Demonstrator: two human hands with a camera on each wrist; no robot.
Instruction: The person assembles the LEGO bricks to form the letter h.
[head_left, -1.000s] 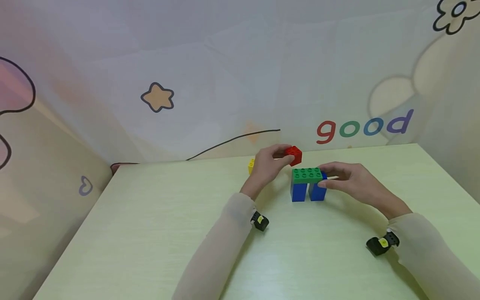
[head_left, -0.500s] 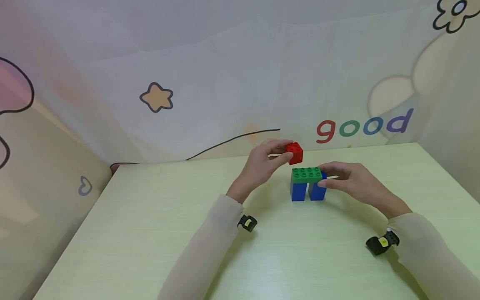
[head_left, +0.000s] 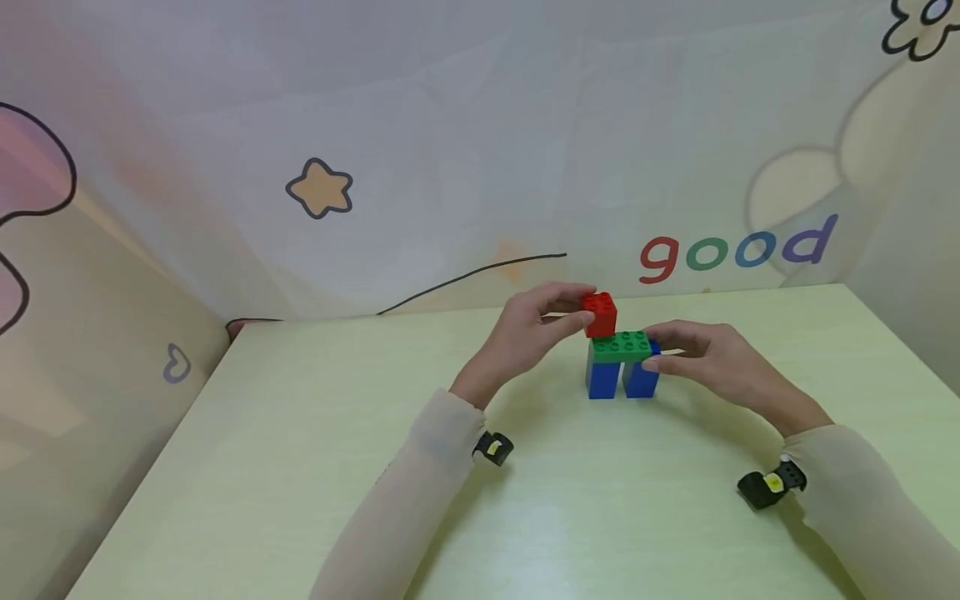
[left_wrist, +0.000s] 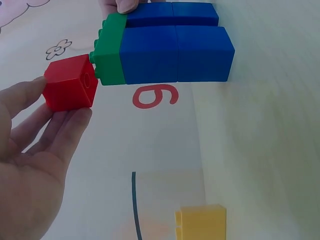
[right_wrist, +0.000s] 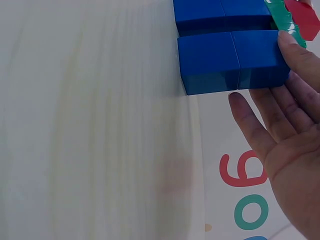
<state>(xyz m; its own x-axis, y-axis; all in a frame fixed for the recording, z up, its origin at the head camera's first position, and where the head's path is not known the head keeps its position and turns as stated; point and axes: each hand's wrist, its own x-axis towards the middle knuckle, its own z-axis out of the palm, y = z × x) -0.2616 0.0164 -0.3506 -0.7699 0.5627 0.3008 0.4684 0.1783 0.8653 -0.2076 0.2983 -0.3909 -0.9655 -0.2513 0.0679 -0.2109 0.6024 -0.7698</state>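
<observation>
My left hand (head_left: pixel 525 329) pinches a red toy building brick (head_left: pixel 600 315) between thumb and fingers. That brick stands over the left end of a long green brick (head_left: pixel 633 347), its underside right at the green studs. In the left wrist view the red brick (left_wrist: pixel 70 82) looks slightly tilted against them. The green brick bridges two blue pillars, a left one (head_left: pixel 603 380) and a right one (head_left: pixel 640 380), each of two stacked blue bricks. At the upper right end of this bridge my right hand (head_left: pixel 712 362) grips the right pillar, thumb in front and fingers behind.
A yellow brick (left_wrist: pixel 202 222) stands on the table (head_left: pixel 285 433) in the left wrist view; in the head view my left hand hides it. Behind the table's far edge hangs a printed backdrop (head_left: pixel 450 167). Each wrist wears a small black device.
The red brick has come right in my left hand and dropped onto the green brick's left end. The yellow brick has gone out of sight behind that hand. My right hand keeps its grip.
</observation>
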